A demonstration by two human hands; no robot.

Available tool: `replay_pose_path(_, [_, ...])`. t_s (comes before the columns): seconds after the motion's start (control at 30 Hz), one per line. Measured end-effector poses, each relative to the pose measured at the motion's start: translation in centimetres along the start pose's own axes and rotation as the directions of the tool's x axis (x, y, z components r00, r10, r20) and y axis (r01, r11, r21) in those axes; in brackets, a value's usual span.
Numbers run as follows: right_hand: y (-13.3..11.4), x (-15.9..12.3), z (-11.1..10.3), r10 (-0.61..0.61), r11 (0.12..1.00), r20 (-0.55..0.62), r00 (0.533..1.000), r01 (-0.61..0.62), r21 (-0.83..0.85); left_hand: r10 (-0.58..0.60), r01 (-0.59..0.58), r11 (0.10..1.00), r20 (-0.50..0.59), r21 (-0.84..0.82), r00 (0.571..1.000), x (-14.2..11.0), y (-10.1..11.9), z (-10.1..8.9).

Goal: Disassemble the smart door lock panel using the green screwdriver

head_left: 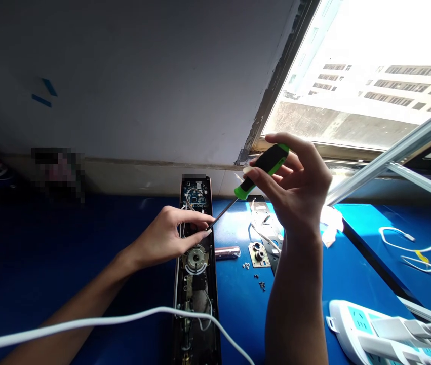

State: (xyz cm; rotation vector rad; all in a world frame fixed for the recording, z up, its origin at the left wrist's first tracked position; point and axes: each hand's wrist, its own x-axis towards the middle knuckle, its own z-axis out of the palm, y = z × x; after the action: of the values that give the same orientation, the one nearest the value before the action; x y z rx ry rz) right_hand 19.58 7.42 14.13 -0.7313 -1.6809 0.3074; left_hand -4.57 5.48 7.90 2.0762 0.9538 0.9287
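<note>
My right hand grips a screwdriver by its green and black handle. Its thin metal shaft slants down to the left. At the lower end, the thumb and fingertips of my left hand close around the tip; whether a screw sits there is too small to tell. Under my left hand lies a long, dark, opened electronic lock body. It shows a blue circuit board at the far end, a round metal part in the middle, and wires. My left hand hides part of it.
Right of the housing lie a shiny cylinder, a square metal plate, small dark screws and a dark panel with cables. A white cable crosses in front. A power strip stands at lower right, below a metal bar.
</note>
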Motion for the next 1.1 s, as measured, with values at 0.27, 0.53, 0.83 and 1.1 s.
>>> replay_pose_path(0.27, [-1.0, 0.0, 0.9, 0.014, 0.999, 0.088, 0.996, -0.016, 0.028, 0.216, -0.209, 0.929, 0.013, 0.305, 0.976, 0.0, -1.6, -0.1])
replay_pose_path(0.53, [-0.9, -0.3, 2.5, -0.035, 0.999, 0.192, 0.981, 0.031, 0.025, 0.227, -0.218, 0.83, 0.045, 0.513, 0.973, -0.1, -2.2, -0.1])
replay_pose_path(0.83, [-0.8, -0.3, 3.3, -0.078, 0.995, 0.259, 0.963, 0.091, -0.042, 0.194, -0.191, 0.825, 0.052, 0.532, 0.98, -0.1, -2.0, -0.2])
replay_pose_path(1.1, [-2.1, -0.1, 4.0, -0.075, 0.996, 0.316, 0.946, 0.086, -0.023, 0.197, -0.199, 0.811, 0.064, 0.549, 0.978, -0.3, -2.3, -0.8])
